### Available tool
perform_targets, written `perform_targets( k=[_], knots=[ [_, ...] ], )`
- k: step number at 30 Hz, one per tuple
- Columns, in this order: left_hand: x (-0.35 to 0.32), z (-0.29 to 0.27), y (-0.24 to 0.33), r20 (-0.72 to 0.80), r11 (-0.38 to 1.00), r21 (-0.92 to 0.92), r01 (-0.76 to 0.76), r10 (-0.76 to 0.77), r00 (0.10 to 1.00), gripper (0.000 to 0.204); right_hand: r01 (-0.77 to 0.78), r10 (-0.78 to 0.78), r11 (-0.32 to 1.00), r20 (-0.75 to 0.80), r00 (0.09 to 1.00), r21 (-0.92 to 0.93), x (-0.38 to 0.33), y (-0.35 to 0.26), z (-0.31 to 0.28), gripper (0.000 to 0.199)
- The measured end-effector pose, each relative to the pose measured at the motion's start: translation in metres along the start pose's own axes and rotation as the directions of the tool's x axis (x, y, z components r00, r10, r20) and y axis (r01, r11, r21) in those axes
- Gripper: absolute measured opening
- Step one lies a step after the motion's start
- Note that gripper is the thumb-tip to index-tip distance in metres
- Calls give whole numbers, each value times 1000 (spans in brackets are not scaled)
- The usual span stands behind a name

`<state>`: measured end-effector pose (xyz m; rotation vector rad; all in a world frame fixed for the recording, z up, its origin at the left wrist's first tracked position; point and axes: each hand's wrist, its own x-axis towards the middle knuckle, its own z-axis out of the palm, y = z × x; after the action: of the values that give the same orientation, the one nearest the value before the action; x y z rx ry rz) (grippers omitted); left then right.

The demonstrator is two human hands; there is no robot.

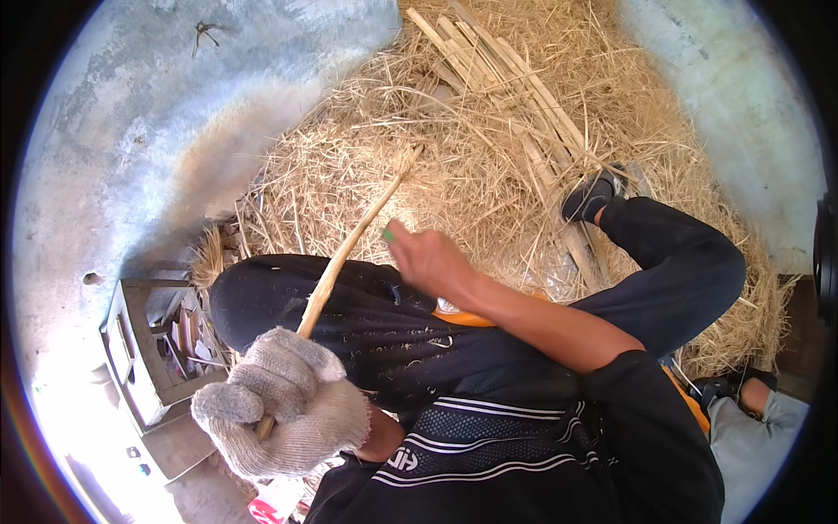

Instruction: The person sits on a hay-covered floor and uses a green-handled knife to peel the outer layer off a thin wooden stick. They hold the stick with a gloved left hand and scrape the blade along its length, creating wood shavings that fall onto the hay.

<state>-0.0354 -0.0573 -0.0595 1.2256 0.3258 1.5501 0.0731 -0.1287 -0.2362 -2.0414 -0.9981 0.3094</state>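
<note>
Head view. The left hand [284, 403], in a knitted work glove, is closed in a fist round the lower end of a pale bamboo strip [349, 249]; the strip rises across the dark-trousered knee [367, 306] toward the straw. The right hand [429, 259], bare, sits beside the strip's middle, fingers curled tight on a small tool with a green end [388, 234]; no blade can be made out. Thin pale shavings [419, 345] lie on the trouser leg, so some paring appears done; the strip's upper end looks frayed and unfinished. Beyond the knee, a bundle of split bamboo slats [515, 96] lies on a straw heap [410, 166]. A small wooden crate [144, 349] stands at the left on the concrete floor [131, 113].
</note>
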Motion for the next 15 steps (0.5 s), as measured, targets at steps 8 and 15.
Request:
perform_targets(
  k=[8,15],
  knots=[
    [-8,8,3,-66,997,77,12,-7,998,35,-89,100,992,130,986,-86,14,0,-15,21],
    [-7,14,1,61,999,38,-15,13,998,26,-239,240,965,-4,971,-109,22,50,8,22]
  ],
)
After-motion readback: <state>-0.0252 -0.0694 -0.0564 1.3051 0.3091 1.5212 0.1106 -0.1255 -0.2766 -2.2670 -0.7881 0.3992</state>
